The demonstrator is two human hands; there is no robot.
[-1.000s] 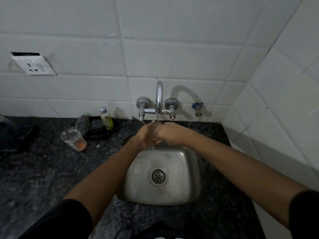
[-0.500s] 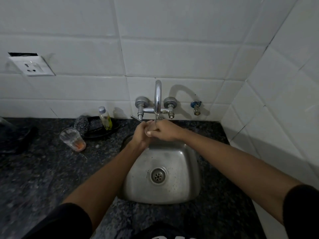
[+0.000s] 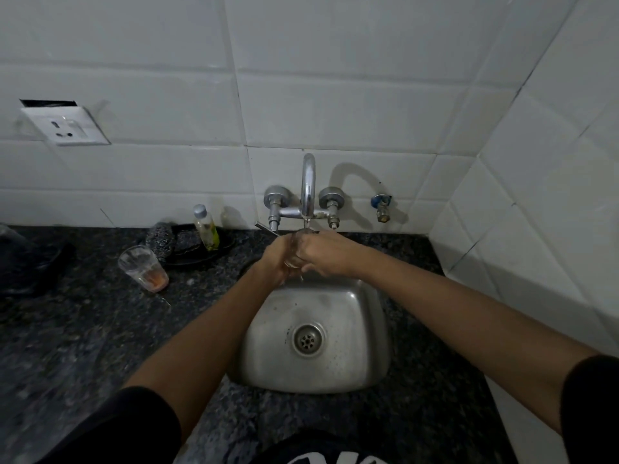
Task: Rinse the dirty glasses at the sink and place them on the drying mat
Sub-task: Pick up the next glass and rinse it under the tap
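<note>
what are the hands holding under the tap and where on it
A clear glass, held between both hands under the faucet. The left hand and right hand wrap its sides; the exact grip is hidden.

Glass (image 3: 294, 249) between hands under tap (image 3: 308, 185), above sink (image 3: 368, 329); second glass (image 3: 144, 267) left on counter (image 3: 83, 329)

Hands (image 3: 303, 257) now higher under tap (image 3: 308, 185); glass (image 3: 295, 249) visible between them, earlier hidden.
</note>
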